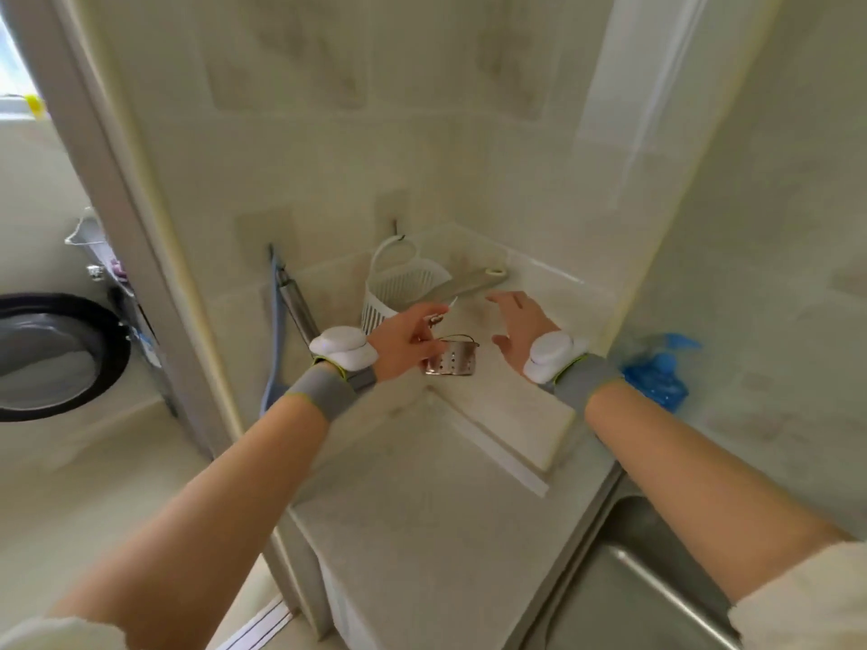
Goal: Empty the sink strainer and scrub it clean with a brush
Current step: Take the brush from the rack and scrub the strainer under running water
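- The left hand [403,342] holds the perforated steel sink strainer [451,361] above the surface's [422,485] back corner, fingers curled on its rim.
- The right hand [520,326], fingers spread and empty, is nearer the pale long-handled tool [471,283], probably the brush. The tool slants from the white slotted caddy [399,288] toward the right wall.
- Open room lies toward the sink [657,579].

Home kitchen corner, steel sink [633,602], tiled wall [328,157], hanging utensil basket [399,288], washing machine [47,358] alongside

white basket [399,288] and strainer [450,361] crowding corner, counter [422,509] in front apparently open
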A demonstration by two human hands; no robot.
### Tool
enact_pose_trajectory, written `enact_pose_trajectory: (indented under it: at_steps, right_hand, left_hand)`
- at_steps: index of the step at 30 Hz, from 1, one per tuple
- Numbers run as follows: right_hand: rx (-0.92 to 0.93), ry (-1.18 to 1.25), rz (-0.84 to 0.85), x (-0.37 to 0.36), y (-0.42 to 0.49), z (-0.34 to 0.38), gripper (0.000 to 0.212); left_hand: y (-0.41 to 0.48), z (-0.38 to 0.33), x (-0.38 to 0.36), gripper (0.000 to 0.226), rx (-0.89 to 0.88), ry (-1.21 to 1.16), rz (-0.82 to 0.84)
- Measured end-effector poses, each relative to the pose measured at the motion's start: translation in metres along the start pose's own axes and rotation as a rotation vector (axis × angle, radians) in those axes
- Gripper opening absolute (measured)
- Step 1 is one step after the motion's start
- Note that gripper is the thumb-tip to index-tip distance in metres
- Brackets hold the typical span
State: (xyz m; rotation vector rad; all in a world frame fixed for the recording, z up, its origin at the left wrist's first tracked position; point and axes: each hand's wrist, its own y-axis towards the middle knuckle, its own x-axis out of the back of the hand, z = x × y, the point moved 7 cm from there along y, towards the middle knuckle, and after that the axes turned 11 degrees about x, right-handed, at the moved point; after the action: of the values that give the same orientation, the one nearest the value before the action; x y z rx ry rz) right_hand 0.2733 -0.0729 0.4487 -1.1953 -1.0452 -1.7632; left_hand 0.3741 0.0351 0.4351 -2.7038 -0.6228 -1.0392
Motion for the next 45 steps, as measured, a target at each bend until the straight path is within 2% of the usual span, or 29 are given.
enact_pose_trajectory:
  at_steps: [2, 5, 8, 13, 16, 18, 19, 20, 22, 26, 30, 32, 37, 39, 42, 45]
  right_hand:
    - [0.069, -0.109, -0.003, 0.004, 0.022, 0.003, 0.052]
    - [0.234, -0.237, -0.104, 0.004, 0.052, 0.012, 0.045]
    - [0.222, -0.394, 0.032, -0.006, 0.071, 0.008, 0.046]
    - [0.263, -0.538, 0.135, -0.013, 0.084, 0.016, 0.046]
    - [0.279, -0.671, 0.074, -0.007, 0.085, 0.023, 0.038]
    - [0.185, -0.703, 0.014, 0.011, 0.077, 0.030, 0.035]
    - [0.079, -0.690, 0.034, 0.020, 0.068, 0.028, 0.029]
    - [0.069, -0.645, -0.016, 0.027, 0.065, 0.028, 0.026]
    - [-0.034, -0.542, -0.117, 0.040, 0.056, 0.022, 0.034]
    - [-0.302, -0.409, -0.199, 0.056, 0.015, 0.017, 0.039]
    - [-0.605, -0.219, -0.229, 0.021, -0.069, 0.004, 0.031]
    - [-0.663, -0.136, -0.230, -0.007, -0.104, 0.002, 0.030]
    - [-0.962, 0.092, -0.077, -0.082, -0.240, -0.018, 0.034]
    - [-1.076, 0.187, -0.084, -0.101, -0.291, -0.026, 0.031]
    - [-1.174, 0.286, -0.089, -0.118, -0.334, -0.032, 0.033]
    - [-1.250, 0.316, -0.070, -0.127, -0.381, -0.048, 0.035]
  left_hand:
    - [0.006, 0.008, 0.003, 0.049, 0.043, -0.008, -0.020]
    - [0.011, 0.018, 0.001, 0.047, 0.094, 0.039, -0.049]
    - [0.012, 0.021, 0.001, 0.045, 0.098, 0.007, -0.042]
    - [0.015, 0.026, 0.000, 0.044, 0.089, -0.028, -0.057]
    - [0.014, 0.029, -0.003, 0.046, 0.093, -0.061, -0.056]
    - [0.012, 0.030, -0.001, 0.048, 0.077, -0.087, -0.056]
    - [0.009, 0.027, -0.001, 0.049, 0.049, -0.084, -0.046]
    - [0.008, 0.024, -0.001, 0.051, 0.030, -0.077, -0.040]
    - [0.001, 0.014, -0.002, 0.052, -0.022, -0.051, 0.010]
    - [-0.011, -0.001, -0.011, 0.035, -0.114, -0.026, 0.016]
    - [-0.030, -0.007, -0.066, 0.019, -0.139, -0.003, 0.238]
    - [-0.032, -0.001, -0.094, 0.017, -0.083, -0.018, 0.290]
    - [-0.057, 0.007, -0.200, 0.031, 0.052, -0.145, 0.554]
    - [-0.070, 0.007, -0.242, 0.026, 0.164, -0.228, 0.648]
    - [-0.090, 0.010, -0.285, 0.009, 0.381, -0.362, 0.756]
    - [-0.111, -0.006, -0.335, 0.033, 0.496, -0.423, 0.881]
